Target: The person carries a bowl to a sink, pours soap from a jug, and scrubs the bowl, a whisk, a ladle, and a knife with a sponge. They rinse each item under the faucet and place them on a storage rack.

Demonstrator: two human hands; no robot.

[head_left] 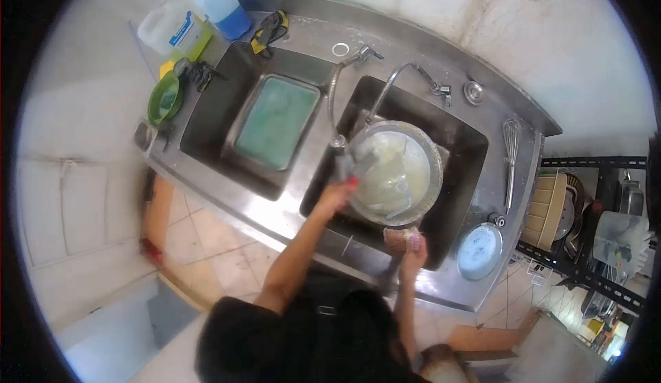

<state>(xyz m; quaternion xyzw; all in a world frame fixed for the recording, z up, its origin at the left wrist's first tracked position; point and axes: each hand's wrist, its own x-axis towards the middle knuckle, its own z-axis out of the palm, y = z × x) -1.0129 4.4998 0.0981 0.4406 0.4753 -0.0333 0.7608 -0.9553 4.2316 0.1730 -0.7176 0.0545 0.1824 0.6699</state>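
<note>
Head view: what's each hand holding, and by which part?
Right hand: a pad, by one end. Left hand: too blurred to tell.

Pot (438,166) in right basin (468,169), tray (293,83) in left basin (215,118), whisk (510,166) right of both.

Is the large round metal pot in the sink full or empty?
Not empty: cloudy, pale liquid shows inside the large round metal pot. How full, I cannot tell from above.
</note>
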